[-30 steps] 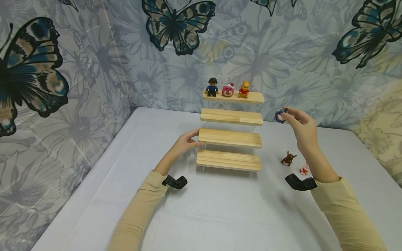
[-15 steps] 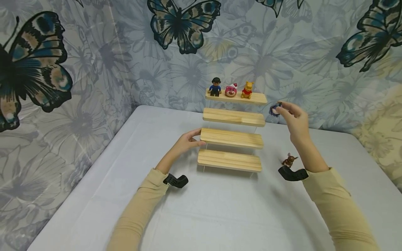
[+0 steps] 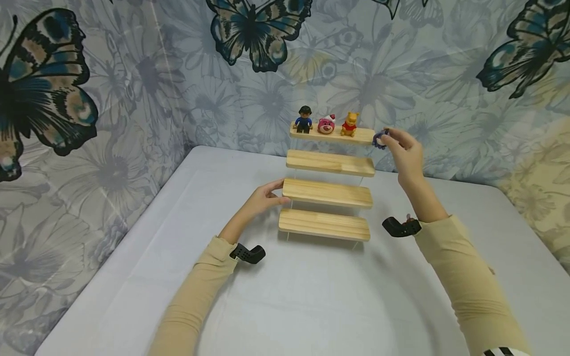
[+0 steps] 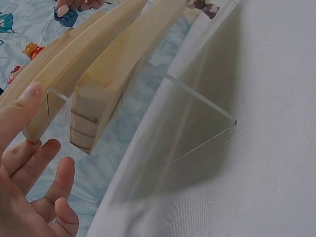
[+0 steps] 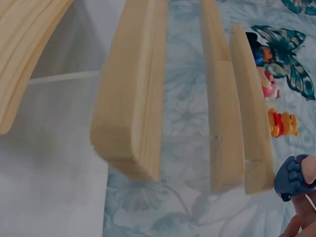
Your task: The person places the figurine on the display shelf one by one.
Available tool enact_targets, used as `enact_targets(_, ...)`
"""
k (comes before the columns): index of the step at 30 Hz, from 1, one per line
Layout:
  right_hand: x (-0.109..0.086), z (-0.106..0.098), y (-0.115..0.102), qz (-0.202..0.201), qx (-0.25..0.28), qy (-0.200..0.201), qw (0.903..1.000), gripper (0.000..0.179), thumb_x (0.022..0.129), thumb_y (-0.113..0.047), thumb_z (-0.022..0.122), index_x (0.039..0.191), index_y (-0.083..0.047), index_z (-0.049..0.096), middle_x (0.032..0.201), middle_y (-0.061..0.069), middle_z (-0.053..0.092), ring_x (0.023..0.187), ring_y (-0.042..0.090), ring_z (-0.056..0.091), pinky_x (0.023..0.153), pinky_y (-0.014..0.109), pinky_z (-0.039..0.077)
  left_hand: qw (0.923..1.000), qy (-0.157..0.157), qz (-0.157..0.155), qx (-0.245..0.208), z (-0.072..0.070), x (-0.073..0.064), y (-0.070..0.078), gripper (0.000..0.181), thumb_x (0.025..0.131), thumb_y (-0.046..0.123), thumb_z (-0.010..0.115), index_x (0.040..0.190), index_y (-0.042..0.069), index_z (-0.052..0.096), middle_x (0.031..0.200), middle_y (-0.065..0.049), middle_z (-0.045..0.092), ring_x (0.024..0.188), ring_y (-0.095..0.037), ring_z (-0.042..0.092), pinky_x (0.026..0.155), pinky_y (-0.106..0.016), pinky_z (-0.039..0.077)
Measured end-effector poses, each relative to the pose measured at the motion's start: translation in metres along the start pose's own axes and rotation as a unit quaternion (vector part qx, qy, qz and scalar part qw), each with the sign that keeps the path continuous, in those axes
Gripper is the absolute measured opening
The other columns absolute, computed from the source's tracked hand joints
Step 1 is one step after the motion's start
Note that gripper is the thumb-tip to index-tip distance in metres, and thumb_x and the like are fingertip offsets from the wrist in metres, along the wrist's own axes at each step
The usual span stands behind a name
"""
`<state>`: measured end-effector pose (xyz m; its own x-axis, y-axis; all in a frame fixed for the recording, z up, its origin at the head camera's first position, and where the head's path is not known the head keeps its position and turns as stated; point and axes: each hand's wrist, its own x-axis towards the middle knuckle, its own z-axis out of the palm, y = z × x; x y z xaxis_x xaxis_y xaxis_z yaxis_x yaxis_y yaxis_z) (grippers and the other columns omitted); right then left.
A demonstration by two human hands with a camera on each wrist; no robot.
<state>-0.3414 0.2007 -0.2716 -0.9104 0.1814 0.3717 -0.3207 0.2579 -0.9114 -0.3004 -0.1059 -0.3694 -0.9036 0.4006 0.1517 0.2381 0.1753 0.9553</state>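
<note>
My right hand (image 3: 409,157) pinches a small blue figurine (image 5: 290,178) between thumb and fingertips, right at the right end of the top tier. That figurine also shows at the top of the left wrist view. My left hand (image 3: 262,199) grips the left end of a wooden board (image 3: 327,193), the second tier from the bottom of a stepped display stand; its thumb (image 4: 29,96) lies on one face and fingers on the other. On the top tier (image 3: 331,136) stand a dark-haired toy figure (image 3: 304,121), a pink bear figurine (image 3: 326,125) and a yellow bear figurine in red (image 3: 349,125).
The stand's bottom tier (image 3: 324,225) and upper middle tier (image 3: 330,163) are bare wood on thin clear legs. A brown figurine (image 4: 204,7) sits on the white-covered table (image 3: 307,296), mostly hidden behind my right wrist in the head view. A butterfly-patterned cloth (image 3: 267,104) hangs behind.
My right hand has moved left and up with the blue figurine, from beside the stand to the top tier's right end. The left hand keeps its grip on the board.
</note>
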Motion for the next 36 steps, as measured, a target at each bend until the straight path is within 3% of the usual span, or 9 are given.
enact_targets(6,0.010,0.008,-0.002,-0.018,-0.010,-0.003,0.9998,0.035,0.074,-0.027,0.055,0.105,-0.012,0.054,0.105,0.000,0.047,0.102,0.011,0.028,0.080,0.028,0.022,1.0000,0.001,0.000,0.006,0.000,0.002,-0.002,0.059,0.072,0.019,0.058,0.123,0.010,0.029,0.116,-0.007,0.037,0.074,-0.021,0.048,0.067,-0.037,0.035)
enact_targets(14,0.019,0.016,-0.005,-0.011,-0.017,-0.014,0.9997,0.036,0.074,-0.026,0.055,0.107,-0.011,0.052,0.108,0.001,0.045,0.104,0.008,0.028,0.087,0.024,0.017,0.9997,0.014,0.001,0.021,-0.001,0.012,-0.026,0.067,0.066,0.035,0.061,0.123,0.018,0.030,0.115,0.001,0.039,0.075,-0.015,0.049,0.067,-0.029,0.037)
enact_targets(20,0.021,0.019,-0.008,0.002,-0.006,-0.033,0.9994,0.035,0.075,-0.025,0.053,0.108,-0.014,0.051,0.110,0.001,0.043,0.102,0.011,0.030,0.081,0.025,0.023,0.9996,0.014,0.003,0.025,0.001,0.012,-0.026,0.068,0.065,0.036,0.061,0.123,0.018,0.029,0.115,0.000,0.038,0.075,-0.015,0.049,0.067,-0.029,0.038)
enact_targets(26,0.029,0.019,0.005,-0.018,0.008,-0.049,0.9986,0.034,0.077,-0.022,0.052,0.110,-0.014,0.050,0.109,0.004,0.044,0.095,0.015,0.037,0.071,0.025,0.031,0.9998,0.001,-0.005,0.022,0.001,0.011,-0.021,0.066,0.067,0.033,0.060,0.123,0.016,0.030,0.116,0.001,0.037,0.077,-0.015,0.049,0.067,-0.031,0.037)
enact_targets(30,0.066,0.012,0.052,-0.004,0.053,-0.073,0.9959,0.036,0.073,-0.022,0.056,0.108,-0.017,0.051,0.110,0.001,0.043,0.094,0.014,0.039,0.069,0.025,0.034,0.9998,-0.001,-0.006,0.018,0.003,0.007,-0.010,0.062,0.070,0.026,0.059,0.123,0.012,0.029,0.117,-0.002,0.036,0.078,-0.016,0.048,0.068,-0.036,0.036)
enact_targets(34,0.129,0.002,0.136,0.018,0.103,-0.084,0.9910,0.039,0.069,-0.017,0.062,0.107,-0.018,0.052,0.113,-0.001,0.041,0.095,0.012,0.038,0.063,0.023,0.037,0.9999,0.002,-0.003,0.016,0.004,0.003,-0.001,0.062,0.072,0.022,0.058,0.124,0.010,0.027,0.117,-0.006,0.036,0.076,-0.018,0.048,0.068,-0.039,0.035)
enact_targets(36,0.147,0.000,0.157,0.038,0.102,-0.082,0.9907,0.041,0.069,-0.014,0.062,0.108,-0.018,0.051,0.115,-0.001,0.039,0.098,0.012,0.035,0.067,0.025,0.037,0.9998,0.003,-0.002,0.019,0.004,0.002,0.001,0.062,0.072,0.021,0.058,0.124,0.009,0.026,0.117,-0.006,0.036,0.075,-0.018,0.048,0.068,-0.036,0.036)
